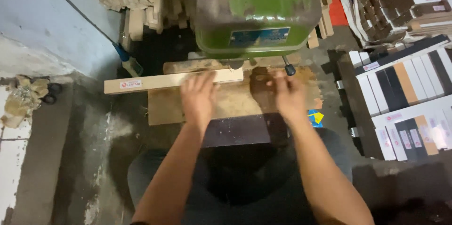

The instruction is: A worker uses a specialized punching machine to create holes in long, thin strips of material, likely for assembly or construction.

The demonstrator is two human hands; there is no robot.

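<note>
two hands (197, 100) (288, 97), red-labelled plank (172, 81)

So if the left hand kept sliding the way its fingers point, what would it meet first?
Probably the green machine: the left hand lies on the long wooden strip, fingers aimed toward its base; depth is uncertain.

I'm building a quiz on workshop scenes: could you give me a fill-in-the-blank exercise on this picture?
1. The left hand presses on a long pale ____ strip.
2. The machine housing above the worktable is painted ____.
3. The right hand lies just below a lever with a round ____ knob.
4. The strip sticks out past the table's ____ edge.

Missing words: wooden; green; black; left
</note>
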